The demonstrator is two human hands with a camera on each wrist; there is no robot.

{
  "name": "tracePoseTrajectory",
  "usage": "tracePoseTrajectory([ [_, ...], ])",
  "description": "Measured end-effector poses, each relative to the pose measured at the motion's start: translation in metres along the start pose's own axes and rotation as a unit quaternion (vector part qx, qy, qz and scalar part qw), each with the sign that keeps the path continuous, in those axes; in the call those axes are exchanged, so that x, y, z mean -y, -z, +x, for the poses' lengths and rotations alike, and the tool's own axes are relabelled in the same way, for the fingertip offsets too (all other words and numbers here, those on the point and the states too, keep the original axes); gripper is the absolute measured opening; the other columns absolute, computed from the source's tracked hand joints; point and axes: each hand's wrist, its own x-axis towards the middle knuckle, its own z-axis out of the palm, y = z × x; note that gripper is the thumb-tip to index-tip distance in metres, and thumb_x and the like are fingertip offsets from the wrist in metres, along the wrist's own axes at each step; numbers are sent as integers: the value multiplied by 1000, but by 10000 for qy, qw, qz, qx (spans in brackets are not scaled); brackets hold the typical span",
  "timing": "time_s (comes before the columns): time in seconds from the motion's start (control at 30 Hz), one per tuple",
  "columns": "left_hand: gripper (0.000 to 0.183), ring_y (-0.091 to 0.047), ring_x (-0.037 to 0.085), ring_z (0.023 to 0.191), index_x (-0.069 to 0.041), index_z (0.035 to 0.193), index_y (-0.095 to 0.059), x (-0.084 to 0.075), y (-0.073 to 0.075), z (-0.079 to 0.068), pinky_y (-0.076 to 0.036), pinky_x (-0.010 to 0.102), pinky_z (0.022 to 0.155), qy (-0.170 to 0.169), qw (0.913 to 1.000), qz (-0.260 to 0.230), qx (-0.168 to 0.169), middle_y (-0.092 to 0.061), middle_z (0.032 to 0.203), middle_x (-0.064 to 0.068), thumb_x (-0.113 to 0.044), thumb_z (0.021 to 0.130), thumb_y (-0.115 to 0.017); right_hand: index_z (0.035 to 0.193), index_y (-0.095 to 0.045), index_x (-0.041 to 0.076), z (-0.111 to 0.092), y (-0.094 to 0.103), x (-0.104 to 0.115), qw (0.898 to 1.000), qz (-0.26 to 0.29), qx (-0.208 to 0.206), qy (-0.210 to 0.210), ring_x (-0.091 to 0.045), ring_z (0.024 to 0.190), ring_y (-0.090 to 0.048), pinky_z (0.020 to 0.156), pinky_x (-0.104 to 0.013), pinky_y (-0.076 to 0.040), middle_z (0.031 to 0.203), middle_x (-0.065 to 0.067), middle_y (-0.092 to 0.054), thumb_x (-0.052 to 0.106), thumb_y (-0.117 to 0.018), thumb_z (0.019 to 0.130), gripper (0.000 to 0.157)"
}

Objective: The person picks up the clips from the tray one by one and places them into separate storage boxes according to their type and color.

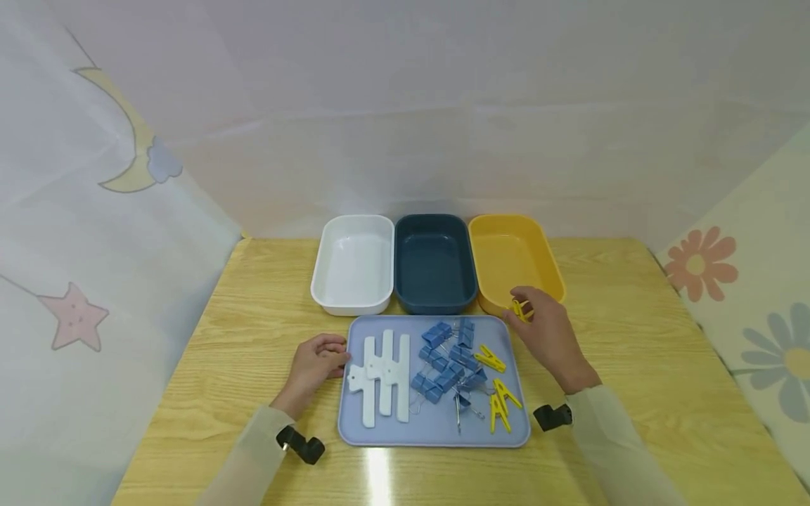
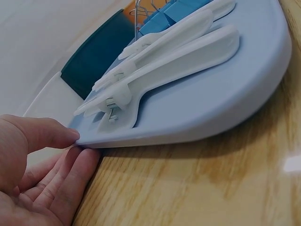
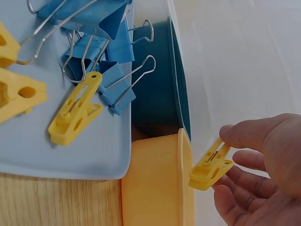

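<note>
In the head view a light blue tray lies on the wooden table. My left hand is at its left side; in the left wrist view the thumb presses the tray's rim with the fingers below. My right hand pinches a yellow clothespin between thumb and fingers, by the front rim of the yellow bin. Three white bag clips lie on the tray's left half. Several blue binder clips are heaped right of its middle. Three more yellow clothespins lie along its right side.
Behind the tray a white bin, a dark blue bin and the yellow bin stand side by side. Pale patterned cloth hangs at the back and both sides. A dark device is strapped to each wrist.
</note>
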Motion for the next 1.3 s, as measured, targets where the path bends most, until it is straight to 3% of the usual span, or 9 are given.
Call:
tracePoseTrajectory([
  [0.77,34,-63,13,74,-4,114,-64,0,-1,2,-60,30,66,18,10000,17,-22,-64,93,6,-2,81,-71,127,-55,-1,29,-2,-14,9979,601,-80,-206,-32,93,-63,82,-49,-57,107,-20,-62,20,-69,90,45],
  [1.03,33,-63,11,74,-2,115,-63,-2,-1,0,-60,29,65,-31,10000,-5,-3,-64,93,7,-2,82,-71,128,-54,0,36,1,-18,9965,779,-134,-259,-34,97,-64,81,-50,-57,111,-20,-63,24,-67,92,46],
  [1.3,34,-62,10,73,-2,115,-63,-5,-1,-2,-60,28,65,28,10000,8,-1,-65,95,8,-3,82,-71,131,-53,5,46,5,-20,9939,1016,67,-422,-37,107,-62,84,-52,-56,119,-20,-62,32,-62,94,47],
])
